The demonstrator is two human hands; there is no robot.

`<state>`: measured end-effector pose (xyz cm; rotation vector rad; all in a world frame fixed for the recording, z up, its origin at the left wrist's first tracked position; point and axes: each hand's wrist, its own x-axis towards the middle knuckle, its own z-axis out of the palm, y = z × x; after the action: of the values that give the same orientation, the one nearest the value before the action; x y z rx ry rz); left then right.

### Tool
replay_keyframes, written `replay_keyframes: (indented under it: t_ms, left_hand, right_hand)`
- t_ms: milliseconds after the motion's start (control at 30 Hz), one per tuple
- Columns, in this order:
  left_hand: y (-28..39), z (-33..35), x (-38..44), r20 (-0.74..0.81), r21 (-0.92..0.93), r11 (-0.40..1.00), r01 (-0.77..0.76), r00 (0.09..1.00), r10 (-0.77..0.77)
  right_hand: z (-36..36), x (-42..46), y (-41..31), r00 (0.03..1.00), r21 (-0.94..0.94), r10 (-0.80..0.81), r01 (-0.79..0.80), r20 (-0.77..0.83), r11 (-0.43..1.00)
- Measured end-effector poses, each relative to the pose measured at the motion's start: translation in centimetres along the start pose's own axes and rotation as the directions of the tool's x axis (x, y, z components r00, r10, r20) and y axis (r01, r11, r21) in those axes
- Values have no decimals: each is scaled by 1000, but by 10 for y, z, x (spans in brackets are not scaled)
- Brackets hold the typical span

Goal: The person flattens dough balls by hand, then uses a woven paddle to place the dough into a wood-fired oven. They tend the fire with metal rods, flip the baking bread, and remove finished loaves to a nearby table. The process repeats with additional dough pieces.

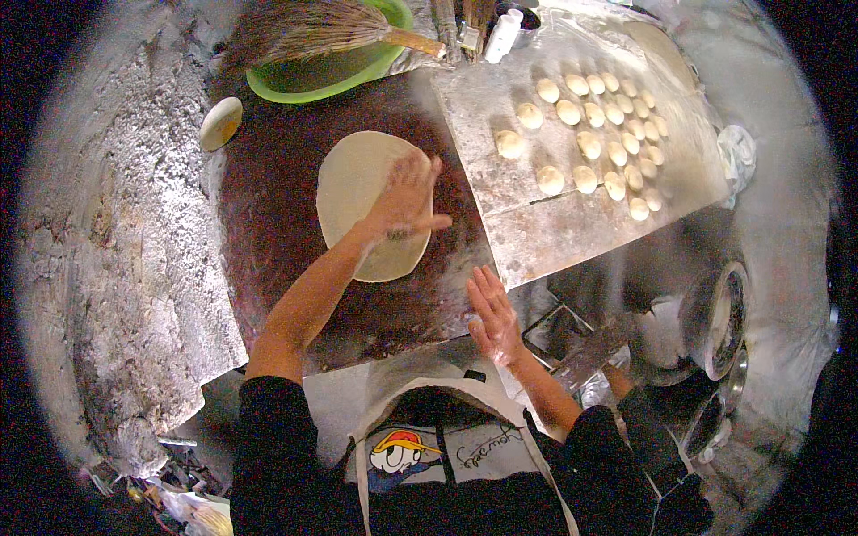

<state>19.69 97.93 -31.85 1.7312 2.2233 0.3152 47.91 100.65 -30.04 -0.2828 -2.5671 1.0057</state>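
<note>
A flattened round of pale dough lies on the dark red-brown work surface in front of me. My left hand is spread over the right half of this round, fingers apart and blurred. Whether the palm presses on the dough or hovers just above it, I cannot tell. Down to the right, my right hand is held by the front corner of the surface with its fingers extended and nothing in it. White flour dusts its palm and wrist.
Several dough balls sit in rows on a floured board at right. A straw broom rests across a green basin; a white bottle stands beside. An oval pale object lies left. Another person's arm shows at lower right.
</note>
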Motion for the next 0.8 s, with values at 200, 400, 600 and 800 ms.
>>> replay_keyframes:
  t_ms: [200, 400, 600, 800]
  left_hand:
    - [16, 2, -63, 103, 119, 870, -478, 878, 468]
    - [29, 2, -128, 53, -26, 903, -428, 902, 429]
    - [10, 15, -175, -48, -71, 995, 63, 997, -67]
    - [-31, 5, -127, -296, 28, 967, 252, 926, -233]
  right_hand:
    - [2, 49, 18, 963, 43, 237, -233, -127, 971]
    - [18, 139, 57, 942, -144, 104, -157, -320, 977]
    - [46, 196, 57, 888, -236, 364, -431, -280, 871]
    - [51, 204, 82, 877, -72, 361, -402, -317, 913]
